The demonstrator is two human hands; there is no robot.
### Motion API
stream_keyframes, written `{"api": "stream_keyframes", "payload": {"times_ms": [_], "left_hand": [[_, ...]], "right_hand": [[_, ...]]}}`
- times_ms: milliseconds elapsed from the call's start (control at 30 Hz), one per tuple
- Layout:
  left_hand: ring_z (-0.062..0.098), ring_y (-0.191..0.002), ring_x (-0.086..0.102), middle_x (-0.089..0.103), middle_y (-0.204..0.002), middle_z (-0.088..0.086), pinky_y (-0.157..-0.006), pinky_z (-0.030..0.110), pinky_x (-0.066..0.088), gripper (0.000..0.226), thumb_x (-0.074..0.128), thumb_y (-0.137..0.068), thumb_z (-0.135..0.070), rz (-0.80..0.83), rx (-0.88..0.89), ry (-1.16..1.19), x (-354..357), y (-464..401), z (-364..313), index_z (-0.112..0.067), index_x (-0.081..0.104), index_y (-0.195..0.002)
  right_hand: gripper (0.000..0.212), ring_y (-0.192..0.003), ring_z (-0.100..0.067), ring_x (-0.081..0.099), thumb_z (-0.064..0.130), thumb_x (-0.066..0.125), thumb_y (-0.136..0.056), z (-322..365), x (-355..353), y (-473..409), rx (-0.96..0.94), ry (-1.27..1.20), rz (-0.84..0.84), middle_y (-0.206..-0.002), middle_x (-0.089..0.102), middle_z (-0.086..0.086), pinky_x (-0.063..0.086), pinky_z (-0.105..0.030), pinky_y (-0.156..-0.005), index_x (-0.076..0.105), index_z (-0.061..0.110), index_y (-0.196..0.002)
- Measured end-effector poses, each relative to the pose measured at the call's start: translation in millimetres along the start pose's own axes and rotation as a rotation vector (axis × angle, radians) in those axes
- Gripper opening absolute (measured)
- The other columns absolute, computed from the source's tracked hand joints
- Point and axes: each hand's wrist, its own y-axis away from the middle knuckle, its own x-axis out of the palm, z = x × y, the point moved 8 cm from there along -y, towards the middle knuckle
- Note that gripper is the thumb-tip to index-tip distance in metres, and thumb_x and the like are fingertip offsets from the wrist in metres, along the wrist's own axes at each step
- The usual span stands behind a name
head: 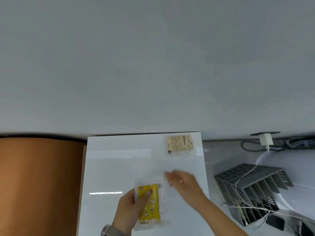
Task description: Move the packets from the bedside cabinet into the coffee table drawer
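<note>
White bedside cabinet top (pixel 110 167): my left hand (pixel 131 206) pinches the yellow packet (pixel 150 203); my right hand (pixel 182 181), blurred, fingers loosely spread, is nearer the beige packet (pixel 178 145) at the far right corner.

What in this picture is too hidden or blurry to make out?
- Right hand, head view: motion blur hides how its fingers lie.
- Beige packet: print too small to read.
- Yellow packet: partly covered by the left hand gripping it.
- Coffee table drawer: out of frame.
</note>
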Motion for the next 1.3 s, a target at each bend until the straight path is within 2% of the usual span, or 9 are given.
{"api": "stream_keyframes", "payload": {"times_ms": [67,133,300,433,733,800,867,1067,1300], "left_hand": [[0.031,-0.073,0.072,0.074,-0.082,0.017,-0.062,0.037,0.06,0.006,0.069,-0.084,-0.007,-0.05,-0.021,0.022,-7.0,1.9,6.1,-0.003,0.072,-0.088],[0.026,-0.065,0.072,0.075,-0.079,0.015,-0.054,0.03,0.058,0.005,0.068,-0.085,-0.007,-0.095,-0.032,0.048,-13.6,3.1,13.5,-0.003,0.071,-0.086],[0.025,-0.068,0.072,0.075,-0.076,0.011,-0.057,0.03,0.058,0.005,0.069,-0.085,-0.01,-0.166,-0.082,0.068,-29.8,7.9,32.1,-0.007,0.071,-0.088],[0.022,-0.067,0.073,0.075,-0.075,0.008,-0.053,0.027,0.056,0.005,0.069,-0.085,-0.015,-0.204,-0.11,0.092,-43.2,15.9,43.7,-0.01,0.072,-0.087],[0.024,-0.074,0.069,0.074,-0.072,0.008,-0.06,0.022,0.051,0.01,0.071,-0.084,-0.011,-0.329,-0.075,0.246,-76.0,30.5,61.4,-0.002,0.074,-0.085],[0.025,-0.082,0.068,0.074,-0.085,0.013,-0.067,0.02,0.052,0.024,0.074,-0.078,-0.008,-0.26,-0.015,0.334,-83.0,31.1,53.9,0.005,0.07,-0.099],[0.014,-0.068,0.07,0.074,-0.071,0.003,-0.056,0.011,0.05,0.038,0.082,-0.065,-0.022,-0.191,0.008,0.376,-89.1,33.2,54.9,0.001,0.071,-0.094],[-0.007,-0.043,0.059,0.067,-0.051,-0.012,-0.042,0.005,0.04,0.006,0.072,-0.083,-0.012,-0.345,-0.09,0.429,-126.0,52.9,100.9,-0.006,0.073,-0.085],[0.013,-0.074,0.073,0.076,-0.082,0.007,-0.064,0.022,0.056,0.021,0.076,-0.061,-0.013,-0.229,-0.014,0.49,-153.9,76.8,113.0,-0.015,0.075,-0.082]], "right_hand": [[0.023,-0.09,-0.002,0.057,0.046,0.06,-0.088,9.3,-37.5,-20.8,-0.141,0.199,-0.274,-0.096,0.065,0.015,0.041,-0.017,-0.082,0.065,0.026,-0.099],[0.028,-0.111,-0.013,0.054,0.026,0.065,-0.09,19.8,-59.1,-42.4,-0.247,0.421,-0.444,-0.115,0.064,0.007,0.04,-0.021,-0.094,0.063,0.021,-0.117],[0.067,-0.137,-0.023,0.029,0.029,0.066,-0.088,12.8,-59.9,-90.8,-0.144,0.91,-0.293,-0.149,0.034,0.002,0.028,-0.038,-0.108,0.032,0.026,-0.146],[0.078,-0.13,-0.026,0.029,0.041,0.065,-0.086,6.6,-65.0,-95.0,0.011,1.05,-0.298,-0.145,0.029,0.003,0.029,-0.044,-0.107,0.02,0.032,-0.149],[0.078,-0.125,-0.026,0.033,0.048,0.074,-0.074,21.0,-62.4,-101.1,0.082,1.27,-0.364,-0.133,0.039,-0.003,0.036,-0.041,-0.101,0.032,0.03,-0.138],[0.072,-0.123,-0.023,0.037,0.049,0.072,-0.075,24.0,-61.7,-98.9,0.055,1.287,-0.396,-0.134,0.04,0.003,0.039,-0.038,-0.097,0.036,0.034,-0.135],[0.07,-0.122,-0.022,0.04,0.052,0.071,-0.075,24.7,-62.6,-96.0,0.059,1.292,-0.425,-0.135,0.043,0.008,0.043,-0.036,-0.093,0.039,0.038,-0.134],[0.077,-0.106,-0.027,0.052,0.066,0.078,-0.052,15.8,-64.5,-88.6,0.275,1.181,-0.342,-0.094,0.055,0.002,0.043,-0.034,-0.082,0.049,0.033,-0.116],[0.053,-0.085,-0.033,0.057,0.044,0.072,-0.081,14.7,14.6,-17.9,0.233,0.542,-0.333,-0.089,0.061,-0.018,0.044,-0.042,-0.083,0.066,-0.002,-0.106]]}}
